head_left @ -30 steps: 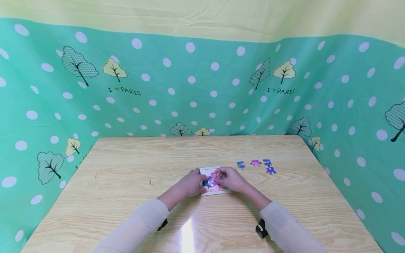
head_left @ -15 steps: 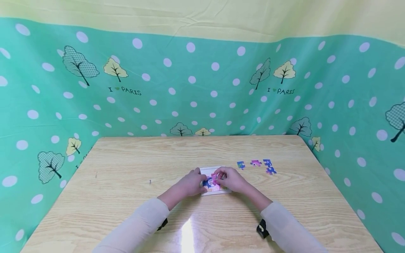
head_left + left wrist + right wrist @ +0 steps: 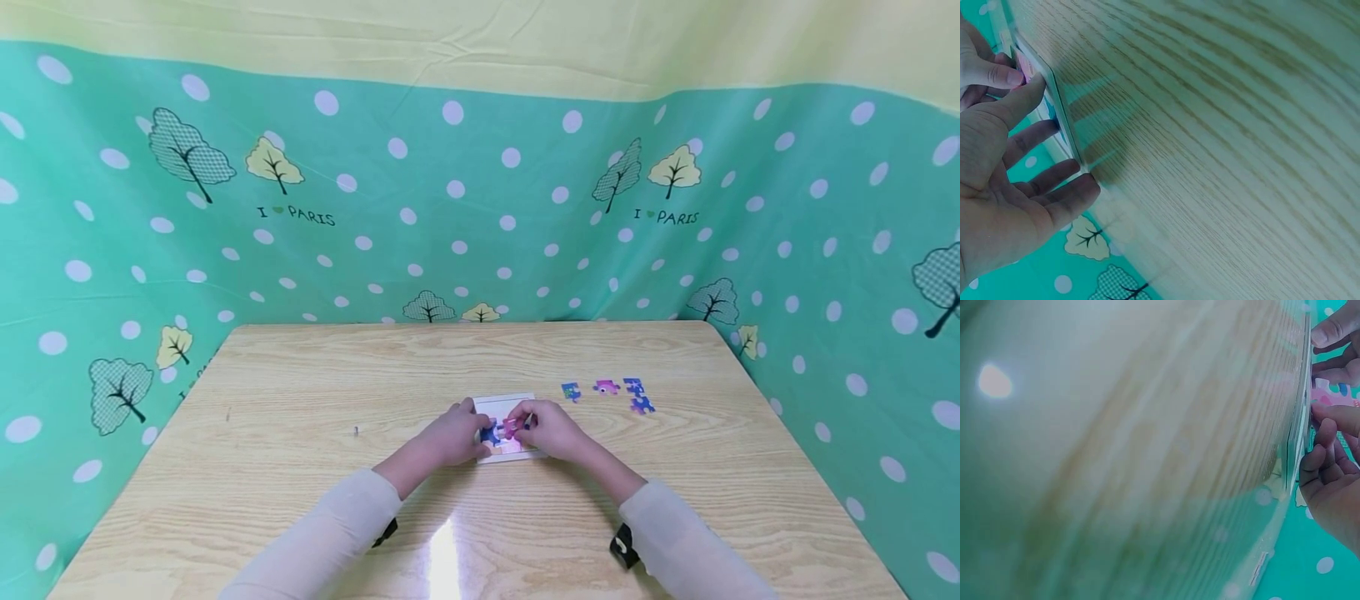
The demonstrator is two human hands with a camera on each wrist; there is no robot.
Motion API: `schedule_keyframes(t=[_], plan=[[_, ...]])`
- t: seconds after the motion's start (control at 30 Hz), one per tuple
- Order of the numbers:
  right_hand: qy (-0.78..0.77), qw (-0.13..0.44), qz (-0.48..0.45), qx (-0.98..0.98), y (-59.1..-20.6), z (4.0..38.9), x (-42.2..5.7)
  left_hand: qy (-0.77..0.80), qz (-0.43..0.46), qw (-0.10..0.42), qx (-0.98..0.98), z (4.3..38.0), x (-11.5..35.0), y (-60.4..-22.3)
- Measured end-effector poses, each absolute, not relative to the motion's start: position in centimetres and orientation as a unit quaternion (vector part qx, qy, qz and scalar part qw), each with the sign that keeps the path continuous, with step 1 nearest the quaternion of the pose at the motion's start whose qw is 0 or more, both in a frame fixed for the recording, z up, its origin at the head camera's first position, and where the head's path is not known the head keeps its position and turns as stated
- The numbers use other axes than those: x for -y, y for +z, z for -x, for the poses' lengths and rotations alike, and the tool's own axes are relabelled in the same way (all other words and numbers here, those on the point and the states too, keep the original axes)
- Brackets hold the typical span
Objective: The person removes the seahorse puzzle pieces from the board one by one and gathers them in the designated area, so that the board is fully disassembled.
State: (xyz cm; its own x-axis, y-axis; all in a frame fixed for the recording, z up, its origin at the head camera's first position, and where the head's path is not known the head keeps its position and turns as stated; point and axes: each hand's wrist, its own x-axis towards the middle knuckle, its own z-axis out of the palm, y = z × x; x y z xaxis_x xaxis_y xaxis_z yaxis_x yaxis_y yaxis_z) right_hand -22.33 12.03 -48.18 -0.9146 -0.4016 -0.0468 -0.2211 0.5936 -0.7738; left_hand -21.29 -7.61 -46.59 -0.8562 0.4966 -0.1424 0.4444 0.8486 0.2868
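A small white puzzle tray (image 3: pixel 498 406) lies near the middle of the table, with blue, pink and yellowish pieces in its near part. My left hand (image 3: pixel 453 435) rests at the tray's left side, thumb and fingers spread along the edge. In the left wrist view the fingers (image 3: pixel 1063 176) look fairly straight against the rim. Between thumb and forefinger my right hand (image 3: pixel 551 429) pinches a pink puzzle piece (image 3: pixel 1333 394), raised at a tilt over the tray's pieces. The right hand covers the tray's right part.
Several loose puzzle pieces lie beyond the right hand: a blue-green one (image 3: pixel 572 391), a pink one (image 3: pixel 606 387) and blue ones (image 3: pixel 642 404). The wooden table (image 3: pixel 337 367) meets a green dotted curtain (image 3: pixel 360 208) at the back and sides.
The pink piece in my right hand has turned and tipped up, lifting away from the pieces in the tray. My left hand and the tray have stayed in place.
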Motion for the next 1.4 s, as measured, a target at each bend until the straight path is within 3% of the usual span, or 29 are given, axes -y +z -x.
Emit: schedule_keyframes(t=[0.73, 1.4], plan=[[-0.393, 0.109, 0.173, -0.897, -48.4, 22.23, -11.88, 0.121, -0.24, 0.117, -0.956, 21.12, 7.47, -46.18], [-0.467, 0.123, 0.137, -0.865, -48.06, 22.0, -12.03, 0.119, -0.237, 0.121, -0.957, 21.1, 7.52, -46.18]])
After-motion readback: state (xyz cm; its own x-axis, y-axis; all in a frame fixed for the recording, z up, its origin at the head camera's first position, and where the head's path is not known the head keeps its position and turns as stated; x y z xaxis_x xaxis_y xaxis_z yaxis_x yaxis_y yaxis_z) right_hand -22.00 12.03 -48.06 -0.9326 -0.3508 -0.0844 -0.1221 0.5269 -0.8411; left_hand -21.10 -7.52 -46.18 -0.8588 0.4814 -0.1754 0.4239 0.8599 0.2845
